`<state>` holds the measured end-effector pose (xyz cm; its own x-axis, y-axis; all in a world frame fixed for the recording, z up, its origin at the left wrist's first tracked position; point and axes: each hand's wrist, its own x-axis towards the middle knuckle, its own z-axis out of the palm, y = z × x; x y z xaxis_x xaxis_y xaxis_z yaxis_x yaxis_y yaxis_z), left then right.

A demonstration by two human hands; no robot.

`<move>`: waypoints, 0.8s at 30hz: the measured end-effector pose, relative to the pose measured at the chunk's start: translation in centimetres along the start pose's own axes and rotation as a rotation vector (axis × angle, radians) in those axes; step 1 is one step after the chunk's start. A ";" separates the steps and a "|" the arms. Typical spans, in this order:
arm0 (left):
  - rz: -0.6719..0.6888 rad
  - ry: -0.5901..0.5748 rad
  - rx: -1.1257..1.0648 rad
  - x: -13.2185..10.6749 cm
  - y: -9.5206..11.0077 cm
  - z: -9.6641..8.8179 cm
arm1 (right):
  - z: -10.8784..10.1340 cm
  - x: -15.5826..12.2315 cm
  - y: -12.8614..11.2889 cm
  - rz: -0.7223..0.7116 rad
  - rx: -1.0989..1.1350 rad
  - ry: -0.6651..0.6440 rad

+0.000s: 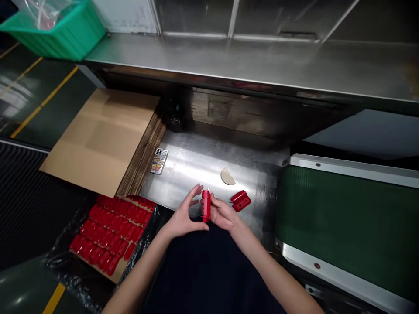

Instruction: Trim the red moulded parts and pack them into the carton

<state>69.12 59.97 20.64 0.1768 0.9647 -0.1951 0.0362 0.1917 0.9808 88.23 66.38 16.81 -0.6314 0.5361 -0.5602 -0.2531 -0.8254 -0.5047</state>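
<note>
A glossy red plastic part [206,205] stands upright between my two hands, above the near edge of the metal table. My right hand [223,213] has its fingers closed around the part's right side. On its left, my left hand [185,216] curves in a wide C, thumb and fingers spread apart. The thumb tip comes close to the part's lower end; whether it touches I cannot tell. To the right of my right hand lies another red plastic piece [241,200] on the table. Behind it is a beige half-round piece [227,176] with a small notch.
A stack of cardboard sheets [101,135] and a phone [159,161] are at left. Below them, a black-lined box holds rows of red parts [108,226]. A green conveyor belt [347,226] runs at right. A metal shelf [229,63] spans the back, with a green bin [62,37].
</note>
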 end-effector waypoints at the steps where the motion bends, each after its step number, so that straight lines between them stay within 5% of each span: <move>1: 0.018 -0.002 0.055 -0.1 0.3 0.6 | 0.1 0.0 0.7 0.031 0.060 0.001; 5: 0.059 0.046 0.180 -0.2 0.7 1.8 | -0.1 -0.1 1.7 0.075 0.005 -0.018; 10: 0.092 0.112 0.202 -1.2 0.1 1.6 | -1.7 1.4 1.1 -0.027 -1.013 0.270; 12: 0.058 0.129 0.150 -1.9 0.1 1.6 | -2.6 2.7 1.1 -0.039 -1.198 0.421; 15: 0.014 0.120 0.097 -2.9 0.6 1.8 | -3.7 4.6 1.4 -0.010 -1.307 0.526; 18: -0.026 0.092 0.097 -3.6 1.5 2.1 | -4.4 5.4 1.1 0.011 -1.339 0.490; 24: 0.000 0.072 0.166 -4.6 2.9 2.1 | -4.2 0.5 -1.9 -0.038 -1.140 0.279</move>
<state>70.49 55.69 24.38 0.1065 0.9763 -0.1883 0.1987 0.1647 0.9661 91.46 68.98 14.72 -0.4195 0.6938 -0.5853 0.6236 -0.2483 -0.7413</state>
